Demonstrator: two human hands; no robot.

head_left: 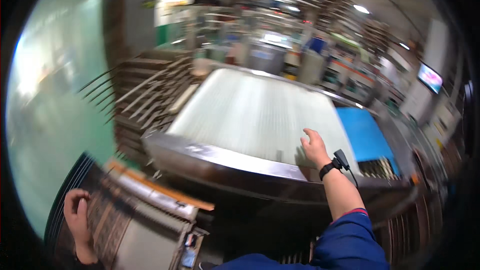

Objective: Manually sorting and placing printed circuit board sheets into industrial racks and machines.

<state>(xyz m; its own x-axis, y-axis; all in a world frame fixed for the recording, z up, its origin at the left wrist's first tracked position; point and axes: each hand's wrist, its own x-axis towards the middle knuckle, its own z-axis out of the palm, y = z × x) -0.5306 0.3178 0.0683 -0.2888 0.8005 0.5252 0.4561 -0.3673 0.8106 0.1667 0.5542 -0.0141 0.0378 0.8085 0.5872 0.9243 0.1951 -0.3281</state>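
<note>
My right hand point(315, 147) reaches over the near right part of a wide white conveyor-like surface point(255, 115). Its thumb and fingers are apart, with nothing visible between them. A black band point(329, 169) with a small black device and a cable sits on that wrist. At the lower left, my left hand point(77, 220) is raised, its fingers loosely curled with a gap to the thumb; nothing shows in it. Behind and beside it lies a dark, ridged panel or stack point(102, 205), and I cannot tell whether the hand touches it. The view is smeared by motion.
A steel edge point(230, 157) borders the white surface. Right of it lies a blue sheet point(367, 132). Racks with protruding bars point(145, 87) stand at left, beside a translucent green curtain or wall point(55, 95). An orange-edged frame point(160, 185) is below. A screen point(430, 78) hangs at right.
</note>
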